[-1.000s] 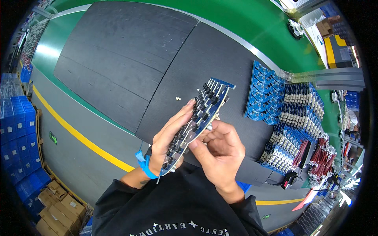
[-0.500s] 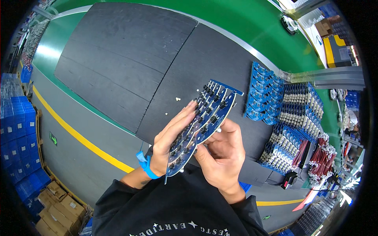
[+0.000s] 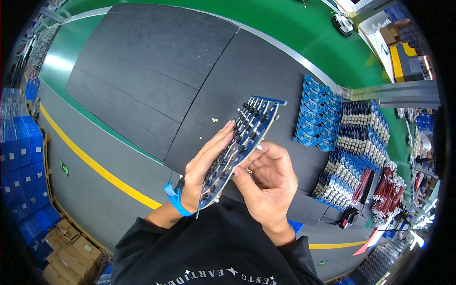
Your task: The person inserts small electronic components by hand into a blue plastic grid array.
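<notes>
A blue circuit board panel (image 3: 244,135) stands tilted in front of my chest, with rows of black components on its left-facing side. My left hand (image 3: 204,156) grips it, fingers laid along that side; the thumb is hidden behind the panel. My right hand (image 3: 270,185) is curled at the opposite side, its thumb and fingertips close to the panel's edge. Small whitish pieces (image 3: 249,171) show between its fingers and palm, partly hidden. Another white bit (image 3: 259,148) shows at a fingertip beside the panel; whether it is fixed to the board, I cannot tell.
Small white pieces (image 3: 214,120) lie on the black mat (image 3: 156,71). To the right are flat blue panels (image 3: 313,111), stacked boards with white connectors (image 3: 363,121) and bundles of red wires (image 3: 389,194). Blue bins (image 3: 23,156) and cardboard boxes (image 3: 71,249) stand on the left.
The panel has turned more edge-on, its upper end shifting slightly left. My right hand's thumb and fingers have moved a little along its edge; my left hand keeps its grip.
</notes>
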{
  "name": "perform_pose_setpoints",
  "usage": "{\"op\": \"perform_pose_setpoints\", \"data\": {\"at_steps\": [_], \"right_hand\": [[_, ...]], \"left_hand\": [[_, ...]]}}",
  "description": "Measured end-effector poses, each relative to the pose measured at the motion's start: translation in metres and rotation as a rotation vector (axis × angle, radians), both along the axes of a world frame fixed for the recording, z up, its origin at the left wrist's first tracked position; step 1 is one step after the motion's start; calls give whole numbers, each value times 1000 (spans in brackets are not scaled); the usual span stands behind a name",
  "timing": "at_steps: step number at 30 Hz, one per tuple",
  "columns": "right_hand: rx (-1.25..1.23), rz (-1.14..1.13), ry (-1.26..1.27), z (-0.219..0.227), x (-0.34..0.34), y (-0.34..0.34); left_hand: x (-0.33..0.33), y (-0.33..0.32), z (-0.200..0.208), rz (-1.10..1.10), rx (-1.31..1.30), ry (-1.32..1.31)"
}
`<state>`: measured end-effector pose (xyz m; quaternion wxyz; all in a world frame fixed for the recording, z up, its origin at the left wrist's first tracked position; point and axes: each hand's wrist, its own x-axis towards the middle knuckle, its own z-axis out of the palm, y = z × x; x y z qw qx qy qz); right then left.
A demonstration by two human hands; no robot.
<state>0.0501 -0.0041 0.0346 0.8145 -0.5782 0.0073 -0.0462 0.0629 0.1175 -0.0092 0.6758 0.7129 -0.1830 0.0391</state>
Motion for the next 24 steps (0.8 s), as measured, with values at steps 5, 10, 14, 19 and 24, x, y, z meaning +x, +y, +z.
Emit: {"op": "perform_pose_setpoints", "data": {"at_steps": [5,10,14,19,24], "right_hand": [[15,-26,-2,7,-2,0],[111,-1,-35,10,-3,0],[58,42,-22,9,-5,-2],[73,-1,-6,14,-5,2],[146,27,-15,12,-5,-3]], "left_hand": [[-1,-2,-2,46,-43,51],[6,0,-5,-2,39,-101],[7,1,-7,5,75,-104],[6,0,-5,22,45,-99],[7,3,-7,8,156,-182]]}}
